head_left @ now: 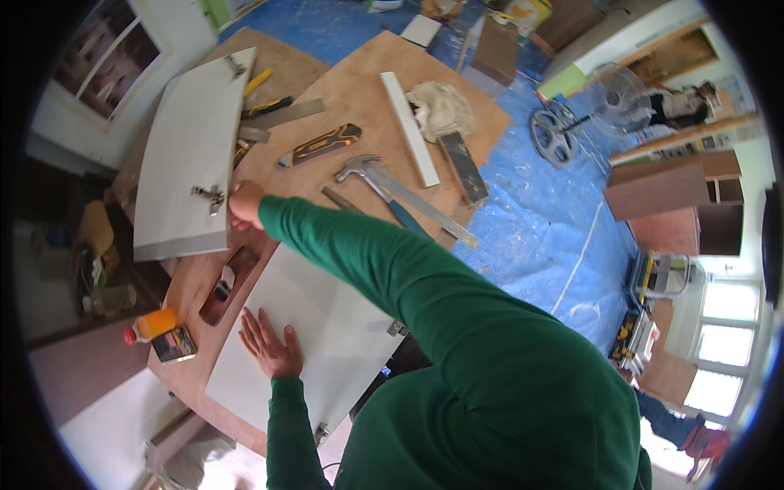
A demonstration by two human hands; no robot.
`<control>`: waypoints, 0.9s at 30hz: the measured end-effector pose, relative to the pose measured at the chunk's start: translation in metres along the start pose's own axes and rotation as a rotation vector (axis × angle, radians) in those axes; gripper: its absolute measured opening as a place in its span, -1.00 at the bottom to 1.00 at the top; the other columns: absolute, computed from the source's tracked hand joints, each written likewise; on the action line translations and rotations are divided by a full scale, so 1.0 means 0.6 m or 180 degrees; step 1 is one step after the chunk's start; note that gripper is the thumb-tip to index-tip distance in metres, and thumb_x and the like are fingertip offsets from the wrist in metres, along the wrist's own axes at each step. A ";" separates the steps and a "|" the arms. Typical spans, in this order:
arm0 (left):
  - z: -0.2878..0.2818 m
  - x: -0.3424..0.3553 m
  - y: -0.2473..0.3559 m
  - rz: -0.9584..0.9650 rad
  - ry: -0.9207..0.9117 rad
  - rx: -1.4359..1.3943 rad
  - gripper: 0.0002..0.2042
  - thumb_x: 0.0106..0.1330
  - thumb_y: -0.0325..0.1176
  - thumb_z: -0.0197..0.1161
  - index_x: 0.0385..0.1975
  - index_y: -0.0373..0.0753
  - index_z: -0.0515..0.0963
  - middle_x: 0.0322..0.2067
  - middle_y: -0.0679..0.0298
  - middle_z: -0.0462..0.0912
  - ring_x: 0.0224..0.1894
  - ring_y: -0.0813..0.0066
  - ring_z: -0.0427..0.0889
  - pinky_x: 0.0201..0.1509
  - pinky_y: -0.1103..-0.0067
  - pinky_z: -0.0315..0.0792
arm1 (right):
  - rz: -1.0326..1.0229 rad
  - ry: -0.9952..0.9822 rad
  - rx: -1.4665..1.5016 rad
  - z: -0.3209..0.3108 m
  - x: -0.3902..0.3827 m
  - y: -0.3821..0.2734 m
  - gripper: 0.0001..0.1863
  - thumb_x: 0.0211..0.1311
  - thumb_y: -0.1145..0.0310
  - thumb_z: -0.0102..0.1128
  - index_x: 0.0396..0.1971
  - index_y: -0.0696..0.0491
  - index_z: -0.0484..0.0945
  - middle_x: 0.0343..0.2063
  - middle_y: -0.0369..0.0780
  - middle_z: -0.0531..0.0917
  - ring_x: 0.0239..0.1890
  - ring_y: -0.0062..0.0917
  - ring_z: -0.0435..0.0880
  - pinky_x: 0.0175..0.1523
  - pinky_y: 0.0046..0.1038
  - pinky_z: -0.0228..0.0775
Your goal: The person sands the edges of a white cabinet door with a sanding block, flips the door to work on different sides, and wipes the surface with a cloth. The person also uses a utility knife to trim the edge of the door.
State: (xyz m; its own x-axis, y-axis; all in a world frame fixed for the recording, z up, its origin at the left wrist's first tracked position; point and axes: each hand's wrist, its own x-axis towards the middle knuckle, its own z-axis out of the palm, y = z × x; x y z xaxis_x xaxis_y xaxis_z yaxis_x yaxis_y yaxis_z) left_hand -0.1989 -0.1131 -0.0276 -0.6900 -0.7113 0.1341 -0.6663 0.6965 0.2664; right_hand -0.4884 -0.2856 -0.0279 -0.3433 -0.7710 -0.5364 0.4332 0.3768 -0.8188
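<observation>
My left hand (271, 343) lies flat with its fingers spread on a white panel (327, 298), which has metal hinges along its near edge. My right hand (247, 204) is closed at the edge of a second white door panel (180, 155). What its fingers grip is hidden. That panel carries a cup hinge (211, 198) beside the hand and another hinge (235, 67) at its far end. Between my hands, a wooden hand plane (237, 286) rests on the plywood worktop (286, 188).
A claw hammer (400, 214), a metal straightedge (433, 212), a black-and-orange utility knife (320, 147), a white strip (411, 131) and a cloth (441, 110) lie farther out. An orange bottle (155, 324) is at the left edge. Blue sheeting (555, 237) covers the floor, where a fan (612, 96) stands.
</observation>
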 end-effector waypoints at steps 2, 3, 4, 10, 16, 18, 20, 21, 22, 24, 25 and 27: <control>0.024 0.035 0.054 0.0490 -0.0025 -0.0266 -0.37 0.51 -0.04 0.04 0.46 -0.31 0.26 0.55 -0.10 0.09 0.58 -0.11 0.05 0.61 -0.01 -0.18 | -0.0039 0.0461 0.0621 -0.129 0.072 0.071 -0.87 0.32 0.46 -0.04 -0.24 0.07 0.51 -0.50 -0.13 0.63 -0.60 -0.32 0.66 -0.64 -0.24 0.50; 0.013 0.007 0.004 0.0201 0.0026 -0.0073 -0.38 0.52 -0.05 0.03 0.45 -0.32 0.26 0.55 -0.10 0.09 0.58 -0.11 0.05 0.61 -0.02 -0.19 | 0.0088 0.0107 0.0567 -0.027 0.029 0.052 -0.86 0.32 0.45 -0.02 -0.23 0.10 0.52 -0.51 -0.11 0.64 -0.61 -0.30 0.67 -0.64 -0.22 0.51; 0.006 0.002 0.002 0.0159 0.0071 -0.0115 -0.41 0.53 -0.09 0.01 0.44 -0.33 0.27 0.54 -0.10 0.10 0.58 -0.10 0.05 0.61 -0.04 -0.19 | 0.0282 0.0087 0.0820 -0.009 0.016 0.046 -0.86 0.30 0.45 0.00 -0.24 0.13 0.52 -0.51 -0.09 0.65 -0.61 -0.28 0.67 -0.63 -0.20 0.51; 0.007 -0.004 -0.012 0.0149 0.0300 -0.0323 -0.42 0.54 -0.08 0.01 0.43 -0.31 0.29 0.53 -0.09 0.14 0.57 -0.14 0.06 0.58 -0.08 -0.17 | -0.0161 0.0420 0.0729 0.018 0.006 0.033 -0.89 0.20 0.52 0.07 -0.42 0.15 0.59 -0.58 -0.08 0.66 -0.56 -0.27 0.73 -0.56 -0.22 0.58; -0.062 0.156 -0.037 -0.0028 0.1151 -0.1741 -0.31 0.35 -0.37 0.38 0.45 -0.32 0.25 0.41 -0.08 0.32 0.38 -0.04 0.36 0.46 0.19 0.22 | -0.1337 0.0411 -0.0303 -0.022 0.025 0.039 -0.86 0.07 0.42 0.29 -0.64 0.08 0.62 -0.61 -0.21 0.63 -0.54 -0.51 0.67 -0.48 -0.41 0.53; -0.071 0.204 -0.079 -0.1171 0.1289 -0.3356 -0.38 0.44 -0.24 0.36 0.41 -0.29 0.28 0.22 0.07 0.45 0.19 0.31 0.46 0.32 0.38 0.36 | -0.0911 0.0361 0.0152 0.035 -0.020 0.009 -0.87 0.14 0.44 0.26 -0.58 0.08 0.62 -0.59 -0.22 0.62 -0.54 -0.55 0.62 -0.49 -0.43 0.47; -0.063 0.272 -0.076 -0.1651 0.0952 -0.4353 -0.43 0.49 -0.18 0.28 0.38 -0.31 0.29 0.25 0.01 0.44 0.20 0.25 0.48 0.32 0.38 0.38 | -0.1150 0.0568 0.0012 -0.022 0.014 0.021 -0.91 0.21 0.44 0.21 -0.45 0.11 0.63 -0.49 -0.18 0.65 -0.49 -0.48 0.65 -0.43 -0.40 0.50; -0.068 0.300 -0.072 -0.1893 0.0659 -0.5010 -0.45 0.50 -0.18 0.26 0.36 -0.32 0.30 0.23 0.01 0.45 0.20 0.23 0.49 0.31 0.36 0.40 | -0.1148 0.0617 0.0109 -0.030 0.016 0.022 -0.90 0.23 0.44 0.18 -0.40 0.12 0.63 -0.46 -0.16 0.67 -0.47 -0.44 0.67 -0.41 -0.39 0.51; -0.081 0.307 -0.097 -0.2235 0.0492 -0.5582 -0.46 0.51 -0.17 0.23 0.34 -0.33 0.31 0.22 0.01 0.46 0.20 0.21 0.50 0.31 0.35 0.42 | -0.0831 0.0492 0.0540 0.022 -0.017 -0.001 -0.90 0.23 0.44 0.17 -0.38 0.13 0.63 -0.44 -0.14 0.68 -0.46 -0.39 0.69 -0.40 -0.37 0.53; -0.087 0.341 -0.096 -0.2605 0.0297 -0.6327 -0.50 0.52 -0.18 0.19 0.30 -0.35 0.33 0.18 0.02 0.48 0.18 0.17 0.53 0.29 0.30 0.46 | -0.0544 0.0438 0.0767 0.040 -0.051 -0.036 -0.86 0.28 0.46 0.08 -0.27 0.16 0.59 -0.40 -0.10 0.68 -0.46 -0.36 0.69 -0.38 -0.34 0.54; -0.078 0.357 -0.089 -0.2749 0.0344 -0.6424 -0.53 0.53 -0.19 0.18 0.28 -0.36 0.34 0.15 0.03 0.50 0.17 0.15 0.54 0.28 0.28 0.48 | -0.0549 0.0448 0.0741 0.035 -0.055 -0.037 -0.86 0.29 0.45 0.08 -0.26 0.14 0.60 -0.39 -0.13 0.69 -0.44 -0.40 0.67 -0.34 -0.37 0.53; -0.072 0.369 -0.089 -0.2918 0.0389 -0.6483 -0.58 0.53 -0.22 0.16 0.23 -0.35 0.36 0.11 0.05 0.51 0.16 0.14 0.54 0.28 0.23 0.48 | -0.0556 0.0432 0.0696 0.032 -0.060 -0.040 -0.86 0.32 0.42 0.08 -0.24 0.10 0.61 -0.36 -0.20 0.69 -0.40 -0.49 0.65 -0.27 -0.41 0.52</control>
State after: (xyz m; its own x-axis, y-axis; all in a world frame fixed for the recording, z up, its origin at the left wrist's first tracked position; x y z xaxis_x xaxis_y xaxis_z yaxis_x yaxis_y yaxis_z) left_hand -0.3041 -0.3121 0.0288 -0.3895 -0.7421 -0.5455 0.4544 -0.6700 0.5870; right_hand -0.4703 -0.2767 0.0151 -0.5303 -0.7331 -0.4259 0.5218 0.1137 -0.8455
